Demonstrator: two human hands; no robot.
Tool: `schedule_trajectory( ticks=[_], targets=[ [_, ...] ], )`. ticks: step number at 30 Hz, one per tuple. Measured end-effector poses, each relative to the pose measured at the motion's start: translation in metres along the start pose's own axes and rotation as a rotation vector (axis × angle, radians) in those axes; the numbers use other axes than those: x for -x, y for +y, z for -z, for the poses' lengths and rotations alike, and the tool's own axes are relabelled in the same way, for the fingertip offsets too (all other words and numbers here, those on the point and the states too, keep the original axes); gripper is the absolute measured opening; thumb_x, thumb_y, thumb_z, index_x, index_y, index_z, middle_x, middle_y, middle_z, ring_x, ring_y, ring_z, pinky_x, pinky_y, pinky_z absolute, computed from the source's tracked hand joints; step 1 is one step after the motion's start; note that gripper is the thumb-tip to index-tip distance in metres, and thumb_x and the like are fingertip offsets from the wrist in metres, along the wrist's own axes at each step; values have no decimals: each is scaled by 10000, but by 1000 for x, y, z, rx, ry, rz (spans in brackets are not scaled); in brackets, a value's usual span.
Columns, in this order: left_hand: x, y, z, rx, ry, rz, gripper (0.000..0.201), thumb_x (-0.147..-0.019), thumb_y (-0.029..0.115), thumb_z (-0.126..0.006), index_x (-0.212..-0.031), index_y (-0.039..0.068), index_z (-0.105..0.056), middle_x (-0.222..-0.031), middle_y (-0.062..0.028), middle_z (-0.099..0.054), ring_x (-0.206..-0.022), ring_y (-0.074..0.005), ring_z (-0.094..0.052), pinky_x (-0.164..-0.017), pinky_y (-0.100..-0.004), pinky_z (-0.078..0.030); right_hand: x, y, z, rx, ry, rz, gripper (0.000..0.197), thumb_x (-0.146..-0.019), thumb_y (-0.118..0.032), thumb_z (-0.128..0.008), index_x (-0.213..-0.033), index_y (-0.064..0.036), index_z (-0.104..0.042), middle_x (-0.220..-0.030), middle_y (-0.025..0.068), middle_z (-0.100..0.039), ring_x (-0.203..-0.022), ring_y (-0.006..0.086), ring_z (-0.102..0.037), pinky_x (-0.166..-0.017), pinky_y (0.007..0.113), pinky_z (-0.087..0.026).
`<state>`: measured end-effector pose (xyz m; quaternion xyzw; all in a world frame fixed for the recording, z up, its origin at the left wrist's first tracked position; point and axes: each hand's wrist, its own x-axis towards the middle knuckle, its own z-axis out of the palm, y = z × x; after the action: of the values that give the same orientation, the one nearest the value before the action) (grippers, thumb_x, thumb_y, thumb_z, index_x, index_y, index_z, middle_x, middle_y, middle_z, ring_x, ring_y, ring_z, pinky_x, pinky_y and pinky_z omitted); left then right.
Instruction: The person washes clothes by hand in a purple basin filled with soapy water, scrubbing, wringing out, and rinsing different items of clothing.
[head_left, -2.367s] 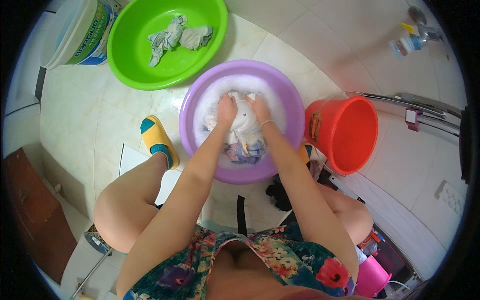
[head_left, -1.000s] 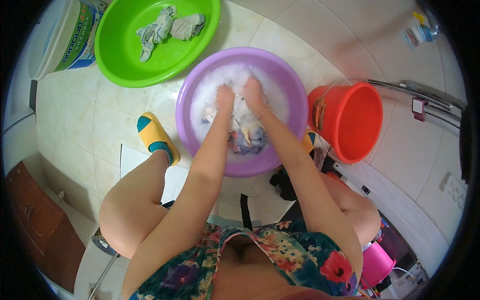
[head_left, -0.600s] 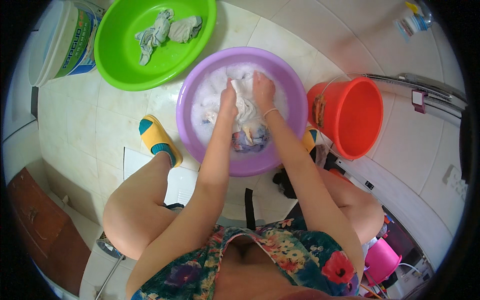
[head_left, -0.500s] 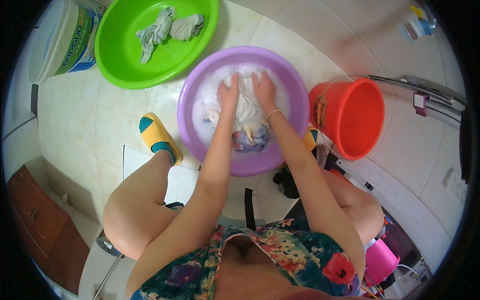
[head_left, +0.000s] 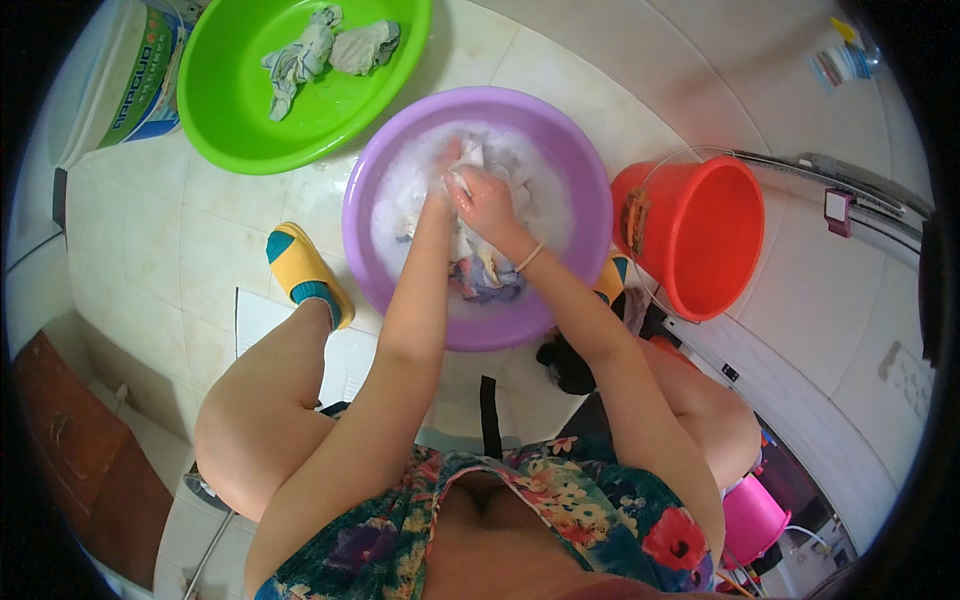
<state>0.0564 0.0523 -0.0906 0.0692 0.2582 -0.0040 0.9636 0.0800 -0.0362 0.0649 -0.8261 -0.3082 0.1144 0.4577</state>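
A purple basin (head_left: 592, 205) of foamy water stands on the floor before me. Above the suds, my right hand (head_left: 486, 203) is closed on a bunched white cloth (head_left: 472, 155). Close against it, my left hand (head_left: 442, 172) grips the same cloth; its fingers are partly blurred and covered by the right hand. Lower in the basin lies a wet piece of cloth with blue and purple patches (head_left: 488, 282), half sunk in the foam.
Beyond the basin to the left is a green basin (head_left: 215, 110) holding crumpled light cloths (head_left: 365, 47). A red bucket (head_left: 725, 240) stands close on the right. My yellow-slippered foot (head_left: 305, 270) is beside the purple basin, and a large white tub (head_left: 90, 100) stands far left.
My hands were apart with fingers spread on the cloth in the suds. Now they have come together, the right moving left and nearer, bunching the white cloth between them.
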Motion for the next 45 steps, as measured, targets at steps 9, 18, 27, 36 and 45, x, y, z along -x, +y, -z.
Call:
schedule_trajectory(
  ticks=[9,18,27,36,45],
  targets=[
    [54,3,-136,-597,269,37,476,-919,380,-375,-1084,-45,-513,-1025,-133,-573,-900,-219,-561,-781,-327,-451,-23,11,72,-198,-132,-61,374,-738,-224,-661,-1020,-10,-541,-889,114,-593,-897,249,-556,-777,351,-434],
    [103,59,-158,-1126,205,-262,447,-884,387,-446,-953,-28,-595,-915,-101,-601,-848,-163,-533,-763,-283,-407,-43,-102,130,-431,-107,-443,317,-750,-106,-614,-1049,-19,-553,-847,19,-593,-756,105,-565,-684,245,-461],
    [120,26,-142,-958,261,-148,646,-884,552,-288,-941,-7,-607,-959,-156,-587,-891,-195,-522,-809,-316,-391,-42,-222,155,-925,219,-263,278,-786,-66,-553,-1053,1,-512,-911,41,-580,-774,110,-562,-685,239,-458],
    [108,58,-122,-1506,663,-686,602,-913,437,-311,-640,-53,-528,-564,-233,-486,-539,-358,-472,-574,-450,-358,-33,-74,140,-277,-37,-455,248,-696,-95,-679,-912,-34,-573,-788,12,-589,-701,98,-542,-621,240,-444],
    [98,-29,-105,-878,262,397,603,-845,566,-389,-729,-7,-539,-610,-96,-553,-521,-175,-550,-467,-266,-475,42,91,44,568,-2,-321,392,-701,-255,-662,-984,-14,-535,-936,200,-570,-875,345,-544,-739,406,-437]
  ],
)
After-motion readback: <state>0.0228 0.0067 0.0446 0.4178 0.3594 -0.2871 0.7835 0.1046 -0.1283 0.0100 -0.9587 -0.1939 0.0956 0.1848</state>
